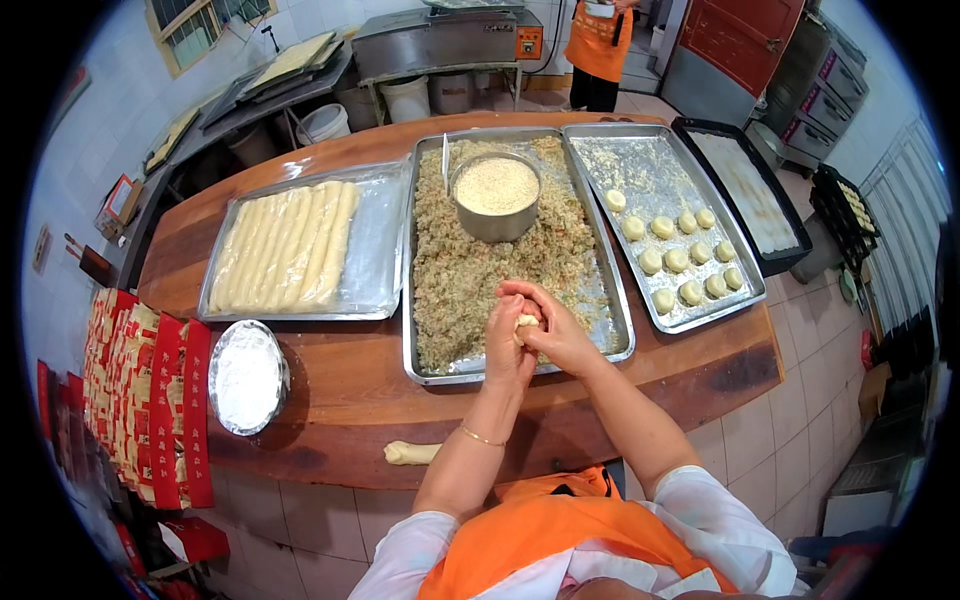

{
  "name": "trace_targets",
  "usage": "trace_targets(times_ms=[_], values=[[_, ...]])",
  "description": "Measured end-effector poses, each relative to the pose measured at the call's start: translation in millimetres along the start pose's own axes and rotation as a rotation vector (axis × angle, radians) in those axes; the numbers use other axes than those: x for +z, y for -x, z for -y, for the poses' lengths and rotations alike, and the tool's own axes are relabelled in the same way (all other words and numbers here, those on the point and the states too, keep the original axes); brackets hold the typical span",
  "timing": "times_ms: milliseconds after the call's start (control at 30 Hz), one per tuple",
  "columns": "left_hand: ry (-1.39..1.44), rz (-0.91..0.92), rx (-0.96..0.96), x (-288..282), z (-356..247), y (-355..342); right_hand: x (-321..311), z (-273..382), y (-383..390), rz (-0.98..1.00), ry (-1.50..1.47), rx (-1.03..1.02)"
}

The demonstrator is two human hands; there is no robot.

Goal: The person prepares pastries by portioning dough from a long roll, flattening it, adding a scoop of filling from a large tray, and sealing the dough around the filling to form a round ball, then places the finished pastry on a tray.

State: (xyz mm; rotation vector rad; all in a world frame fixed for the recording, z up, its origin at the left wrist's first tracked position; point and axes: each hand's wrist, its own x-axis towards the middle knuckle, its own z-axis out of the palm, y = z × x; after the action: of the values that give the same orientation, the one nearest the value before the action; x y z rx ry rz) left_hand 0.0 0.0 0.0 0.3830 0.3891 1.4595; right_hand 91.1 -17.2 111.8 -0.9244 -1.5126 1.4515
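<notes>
Over the near edge of the middle tray, my left hand [506, 348] and my right hand [565, 340] close together around a small piece of pale dough [526, 321]. Fingers cover most of it. Beneath and beyond them, a crumbly, speckled filling [455, 285] spreads across the metal tray [408, 345]. A round steel pot [497, 222] stands in the filling, full of small pale seeds [496, 186]. To the right, several round dough balls [676, 260] sit in a floured tray [612, 165]. A short dough piece [410, 453] lies on the table by my left forearm.
On the wooden table [330, 400], a left-hand tray [375, 285] holds several long dough rolls [285, 245] under plastic. A bowl of white flour [245, 375] stands near red packages [150, 400]. A dark tray [740, 190] lies far right. Another person [600, 45] stands beyond the table.
</notes>
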Motion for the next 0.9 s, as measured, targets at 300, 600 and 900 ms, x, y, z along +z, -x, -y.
trace_targets(times_ms=[300,600,900], values=[[-0.052,0.124,0.004,66,-55,31,-4,11,3,-0.031,-0.072,0.002],[-0.043,-0.018,-0.033,54,-44,26,3,0,5,-0.041,0.134,-0.054],[0.005,0.131,-0.111,54,-55,32,5,10,6,-0.043,-0.088,-0.055]])
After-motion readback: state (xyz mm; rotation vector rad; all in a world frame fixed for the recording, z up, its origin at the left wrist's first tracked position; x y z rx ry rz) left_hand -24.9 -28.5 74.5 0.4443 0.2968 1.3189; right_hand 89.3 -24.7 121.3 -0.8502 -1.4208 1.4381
